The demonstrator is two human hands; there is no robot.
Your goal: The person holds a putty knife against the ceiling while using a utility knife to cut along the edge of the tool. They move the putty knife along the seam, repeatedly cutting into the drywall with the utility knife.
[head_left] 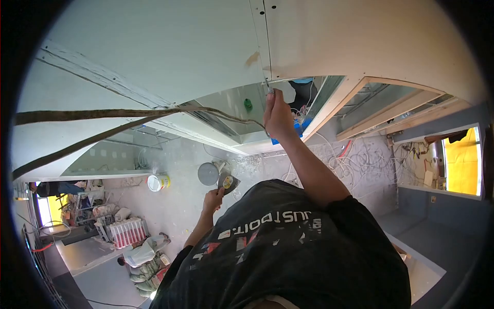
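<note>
My right hand (279, 113) is raised with its fingers closed on the handle of a narrow scraper (268, 88). The scraper's tip is at the seam (268, 51) between white boards, near a tan patch. Lower and to the left, my left hand (213, 200) grips a wide putty knife (228, 181), its flat blade held over the floor. Some pale material lies on that blade. Open framed gaps lie beside the boards near my right hand, with a blue object (302, 127) behind it.
Dark straps (92, 116) cross at left. A round grey lid-like object (208, 173) and a white bucket (158, 182) stand on the floor. Loose cables (355, 165) lie at right. At lower left are a ladder (85, 206), red-and-white tubes (127, 233) and piled bags.
</note>
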